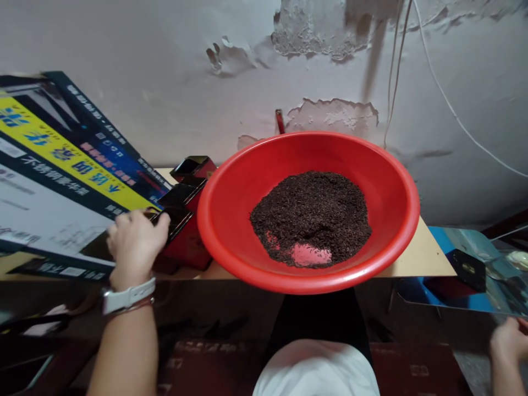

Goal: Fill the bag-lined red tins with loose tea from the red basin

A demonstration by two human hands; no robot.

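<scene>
My left hand (138, 242), with a white watch on its wrist, closes its thumb and fingers round the top of a dark open box. This box stands in a row of red and black boxes (187, 247) left of a big red basin (307, 283). Inside the basin lies a heap of dark brown, thin grain-like bits (313, 209), with some bare bottom showing near the front. At the far right edge, low down, my right hand (507, 344) is partly cut off. Its fingers are curled together, and what they hold cannot be made out.
A large printed carton (74, 176) leans at the left. The basin rests on a pale wooden table (429, 258). On a lower blue surface (437, 242) at right stands a black and red box (462, 272). Cords (396, 77) hang along the peeling wall (165, 66) behind.
</scene>
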